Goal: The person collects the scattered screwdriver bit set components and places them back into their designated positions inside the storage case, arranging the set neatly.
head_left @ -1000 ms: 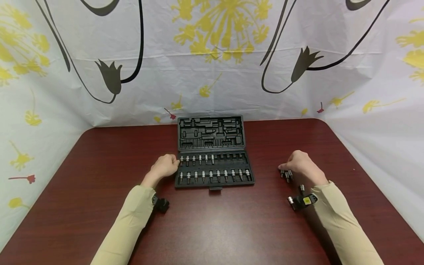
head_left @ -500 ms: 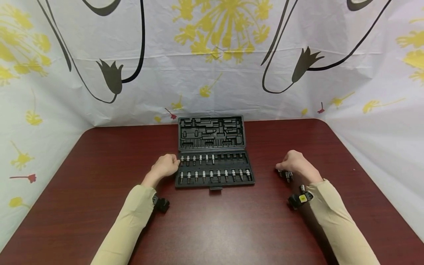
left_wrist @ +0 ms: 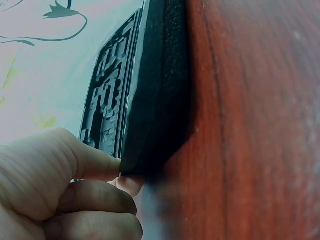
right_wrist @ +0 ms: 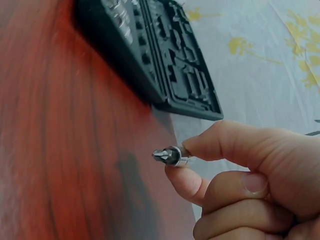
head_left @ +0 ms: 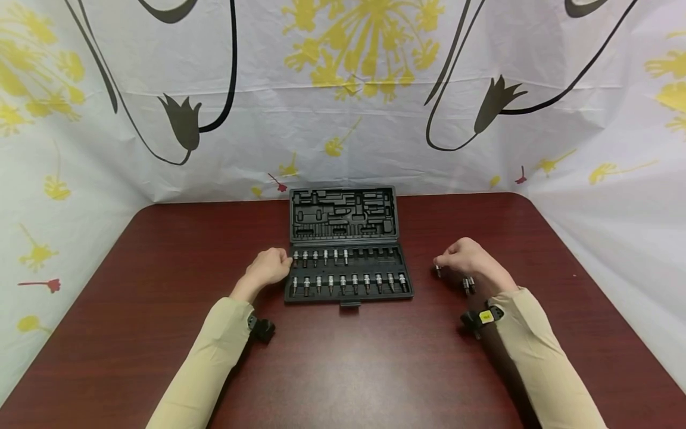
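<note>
A black bit socket case (head_left: 351, 266) lies unfolded on the table, with metal bit sockets in two rows and bare slots at the right of the upper row. My left hand (head_left: 270, 266) pinches the case's left side between thumb and finger, as the left wrist view shows at its dark outer wall (left_wrist: 150, 100). To the right of the case, my right hand (head_left: 466, 256) pinches one bit socket (right_wrist: 172, 155) by its silver body. Its cross-shaped tip points away from the fingers. The other fingers of that hand are curled in.
A few loose bit sockets (head_left: 468, 285) lie on the reddish-brown table (head_left: 343, 369) under my right hand. The case's molded lid (head_left: 343, 213) leans back near the far edge. Behind the table hangs a white patterned cloth (head_left: 241, 149).
My right hand has lifted a bit socket from the loose group and moved left with it, toward the case. The left hand keeps its hold on the case's side.
</note>
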### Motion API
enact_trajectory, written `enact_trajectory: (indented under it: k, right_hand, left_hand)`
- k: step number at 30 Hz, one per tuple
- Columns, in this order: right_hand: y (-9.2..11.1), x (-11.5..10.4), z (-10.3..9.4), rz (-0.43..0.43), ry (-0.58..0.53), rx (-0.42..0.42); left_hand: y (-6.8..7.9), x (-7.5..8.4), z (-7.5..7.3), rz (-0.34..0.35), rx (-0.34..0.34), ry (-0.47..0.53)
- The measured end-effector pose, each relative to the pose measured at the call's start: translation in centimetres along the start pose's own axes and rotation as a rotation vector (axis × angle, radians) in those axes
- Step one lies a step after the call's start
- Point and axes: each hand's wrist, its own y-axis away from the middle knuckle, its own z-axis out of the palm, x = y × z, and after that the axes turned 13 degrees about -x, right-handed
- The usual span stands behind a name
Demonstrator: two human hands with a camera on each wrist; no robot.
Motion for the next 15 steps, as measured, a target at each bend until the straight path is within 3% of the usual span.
enact_trajectory:
  k: [7,15]
  right_hand:
    - [-0.8,-1.3,0.3,-0.032,-0.065,-0.012]
    - [-2.0,-3.3,0.7,-0.007,-0.114,-0.024]
  left_hand:
    - [0.1,0.0,0.0,-0.002,-0.012,0.013]
    - [0.1,0.0,0.0,0.006,-0.012,0.011]
